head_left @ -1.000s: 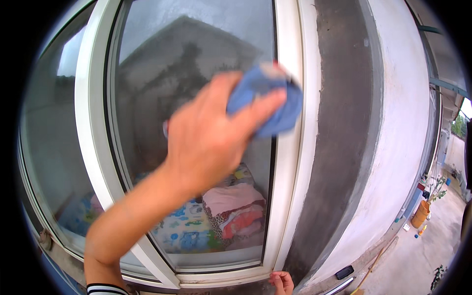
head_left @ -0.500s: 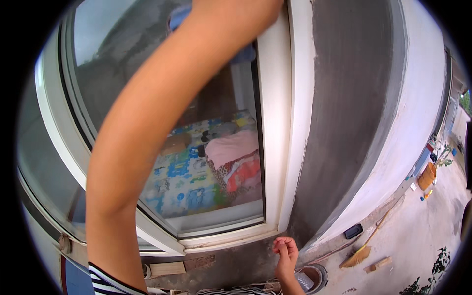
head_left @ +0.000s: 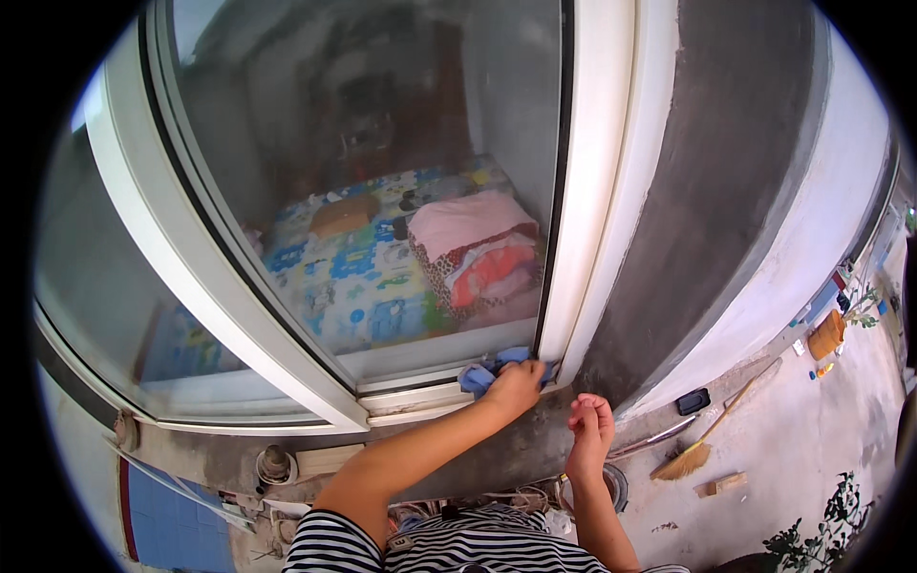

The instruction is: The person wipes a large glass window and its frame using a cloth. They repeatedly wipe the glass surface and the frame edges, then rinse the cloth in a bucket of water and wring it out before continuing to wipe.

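Observation:
My left hand [head_left: 517, 384] is closed around a crumpled blue cloth [head_left: 475, 380]. It presses the cloth to the lower right corner of the window pane [head_left: 382, 124], where the glass meets the white window frame [head_left: 594, 181]. Part of the cloth is hidden under the fingers. My right hand [head_left: 591, 430] hovers just right of that corner, before the grey wall edge. Its fingers are curled in toward the thumb, and nothing shows in them.
Through the glass lies a patterned bed with folded pink bedding [head_left: 473, 224]. Below the sill sit a small pot [head_left: 275, 464] and a wooden board [head_left: 328, 458]. At the right, a broom [head_left: 683, 463], a black tray [head_left: 693, 401] and an orange basket [head_left: 826, 334] lie outdoors.
My left hand has come down from the top of the window to its lower right corner with the blue cloth. The right hand stays curled beside the frame; the view has shifted.

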`<action>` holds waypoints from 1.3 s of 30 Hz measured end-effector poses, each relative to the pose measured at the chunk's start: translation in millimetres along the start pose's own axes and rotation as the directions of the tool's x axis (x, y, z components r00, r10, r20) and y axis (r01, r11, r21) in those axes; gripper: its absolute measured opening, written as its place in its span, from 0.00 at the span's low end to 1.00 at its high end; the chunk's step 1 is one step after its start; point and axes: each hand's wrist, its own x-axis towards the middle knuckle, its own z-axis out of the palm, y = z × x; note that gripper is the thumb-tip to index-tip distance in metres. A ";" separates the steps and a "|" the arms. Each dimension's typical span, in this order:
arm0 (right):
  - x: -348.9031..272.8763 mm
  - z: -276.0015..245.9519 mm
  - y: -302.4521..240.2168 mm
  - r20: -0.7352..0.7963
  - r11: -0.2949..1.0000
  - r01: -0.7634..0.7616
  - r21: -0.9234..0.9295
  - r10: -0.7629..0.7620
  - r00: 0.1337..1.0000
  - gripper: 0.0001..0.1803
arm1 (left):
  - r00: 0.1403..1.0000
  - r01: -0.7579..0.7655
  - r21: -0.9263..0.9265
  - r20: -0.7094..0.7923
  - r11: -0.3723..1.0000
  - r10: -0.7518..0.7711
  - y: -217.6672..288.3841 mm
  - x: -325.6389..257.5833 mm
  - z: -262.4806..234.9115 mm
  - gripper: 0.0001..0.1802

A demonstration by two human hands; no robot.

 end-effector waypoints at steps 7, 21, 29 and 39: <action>2.7 -19.7 -10.4 -0.012 0.993 0.044 -0.109 -0.045 0.999 0.08 | 0.857 0.061 -0.418 -0.444 0.907 -0.262 -91.4 -50.3 -92.4 0.26; -3.8 2.5 -4.4 0.027 0.999 -0.008 -0.043 0.009 1.000 0.09 | 0.305 0.537 -0.150 -0.883 0.830 -0.357 -152.5 -7.3 -163.2 0.14; -3.8 -12.9 -9.8 0.048 0.990 -0.051 -0.132 0.058 0.997 0.07 | 0.945 0.286 -0.555 0.031 0.781 -0.324 -10.0 -75.9 18.4 0.21; 2.1 -9.2 -9.4 0.070 0.997 -0.023 -0.074 0.028 0.997 0.09 | 0.249 0.704 -0.182 -0.842 0.687 -0.478 -222.0 -120.1 -239.7 0.36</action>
